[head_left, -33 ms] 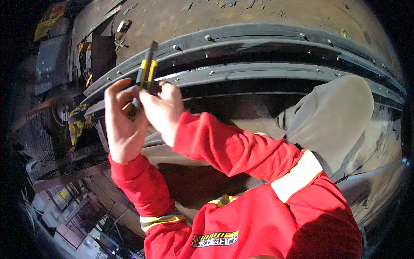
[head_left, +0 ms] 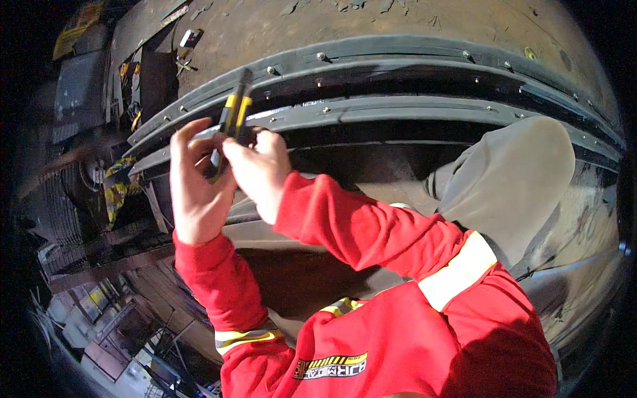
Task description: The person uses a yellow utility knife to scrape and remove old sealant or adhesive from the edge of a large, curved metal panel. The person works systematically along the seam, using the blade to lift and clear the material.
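Note:
In front of me, both hands are raised over long dark metal rails [head_left: 371, 50]. My right hand [head_left: 261, 169] pinches a slim dark tool with yellow bands [head_left: 239, 109], which points up and away; its exact kind is unclear. Curled around the lower end of that tool is my left hand [head_left: 199, 202], its fingers bent and a grey metal part [head_left: 215, 158] showing between fingers and thumb. The fingers partly hide where the two hands meet on it.
Bolts [head_left: 322, 57] stand up along the curved-looking rails. My bent knee [head_left: 511, 179] is close at the right. At the left are a black-and-yellow patterned item [head_left: 119, 192] and dark equipment [head_left: 79, 99]. A small white-and-red object [head_left: 190, 38] lies on the brown surface beyond.
Both hands have shifted slightly to the right with the tool. The tool's far end leans a little further right. The rails and my knee stay put.

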### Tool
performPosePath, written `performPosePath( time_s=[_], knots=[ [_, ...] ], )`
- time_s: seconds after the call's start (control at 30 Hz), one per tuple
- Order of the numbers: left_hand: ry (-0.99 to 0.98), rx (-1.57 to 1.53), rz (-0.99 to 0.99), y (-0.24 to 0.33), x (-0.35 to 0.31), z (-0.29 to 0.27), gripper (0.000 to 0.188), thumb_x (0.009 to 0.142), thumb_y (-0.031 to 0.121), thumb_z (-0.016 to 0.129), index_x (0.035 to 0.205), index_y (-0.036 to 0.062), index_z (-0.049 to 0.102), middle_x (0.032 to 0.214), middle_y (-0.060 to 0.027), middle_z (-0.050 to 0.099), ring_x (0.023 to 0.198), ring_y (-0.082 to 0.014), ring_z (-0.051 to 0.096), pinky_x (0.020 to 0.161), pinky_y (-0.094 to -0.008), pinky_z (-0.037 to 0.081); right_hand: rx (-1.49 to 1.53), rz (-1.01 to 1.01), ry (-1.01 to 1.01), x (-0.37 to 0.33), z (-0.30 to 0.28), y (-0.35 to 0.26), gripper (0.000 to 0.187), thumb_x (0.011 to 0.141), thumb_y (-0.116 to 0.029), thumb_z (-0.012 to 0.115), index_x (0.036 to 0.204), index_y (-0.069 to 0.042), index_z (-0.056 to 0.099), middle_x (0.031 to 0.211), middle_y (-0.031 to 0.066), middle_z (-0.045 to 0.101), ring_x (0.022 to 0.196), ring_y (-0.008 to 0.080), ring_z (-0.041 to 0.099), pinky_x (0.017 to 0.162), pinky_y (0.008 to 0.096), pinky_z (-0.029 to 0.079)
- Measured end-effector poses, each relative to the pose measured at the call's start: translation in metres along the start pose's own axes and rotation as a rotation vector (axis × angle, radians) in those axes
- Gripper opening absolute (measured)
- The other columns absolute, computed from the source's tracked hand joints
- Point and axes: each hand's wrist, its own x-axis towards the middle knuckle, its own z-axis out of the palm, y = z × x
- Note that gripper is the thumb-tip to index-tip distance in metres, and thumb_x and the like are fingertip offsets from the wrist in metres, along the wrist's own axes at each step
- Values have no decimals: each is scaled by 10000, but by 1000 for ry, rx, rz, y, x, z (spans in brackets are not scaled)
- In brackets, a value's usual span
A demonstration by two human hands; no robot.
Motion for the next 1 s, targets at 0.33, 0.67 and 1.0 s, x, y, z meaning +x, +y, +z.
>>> performPosePath(
  time_s=[0.33,0.67,1.0],
  knots=[
    [-195,458,224,-6,46,7,349,695,100,695,1030,18,639,905,-158,675,841,-251,646,794,-345,504,281,373,-66,20,-24,-10,336,991,-374,517,1086,-62,599,948,74,657,816,199,647,693,368,542],
    [-265,540,381,-4,83,22,330,603,116,705,908,-3,658,803,-246,652,810,-424,653,738,-407,527,569,372,-138,43,-30,-15,375,1039,-332,403,1237,-34,517,1112,138,619,1005,251,620,886,402,512],
    [-338,724,330,9,99,19,335,617,125,710,928,7,671,830,-220,675,813,-351,689,745,-386,540,608,351,-215,53,-26,-18,335,1047,-332,366,1184,-71,524,1102,124,626,1002,246,631,881,404,515]
  ],
)
